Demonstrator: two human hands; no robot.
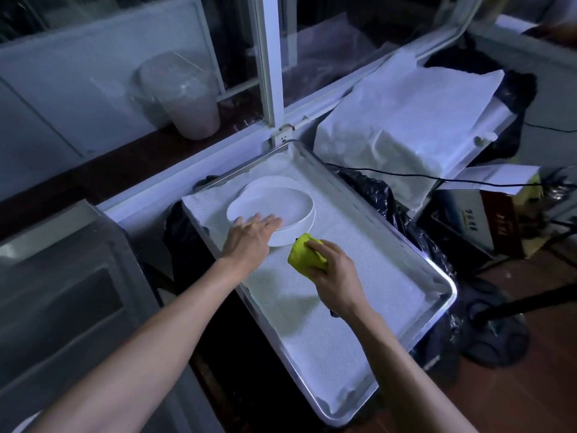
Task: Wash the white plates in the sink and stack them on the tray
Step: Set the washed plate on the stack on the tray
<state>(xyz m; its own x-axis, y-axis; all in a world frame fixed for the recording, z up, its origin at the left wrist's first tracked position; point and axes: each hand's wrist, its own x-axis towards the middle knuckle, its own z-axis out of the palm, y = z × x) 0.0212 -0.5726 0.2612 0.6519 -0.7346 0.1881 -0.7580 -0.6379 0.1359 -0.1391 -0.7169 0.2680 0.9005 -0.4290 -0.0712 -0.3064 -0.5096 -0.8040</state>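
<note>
Two white plates (281, 203) lie stacked on a metal tray (437, 276) lined with a white cloth; the top one is deep-rimmed and sits slightly off the lower one. My left hand (249, 235) rests on the near rim of the top plate with its fingers straight. Just right of the plates, above the tray's cloth, my right hand (334, 270) grips a bunched yellow-green cloth (304, 253). The sink is mostly out of view.
A steel counter edge (62, 276) lies to the left. Behind the tray run a window frame (268, 73) and a sill with a plastic-wrapped bucket (187, 98). White sheeting (406, 120), black bags, a cable (406, 178) and boxes crowd the right.
</note>
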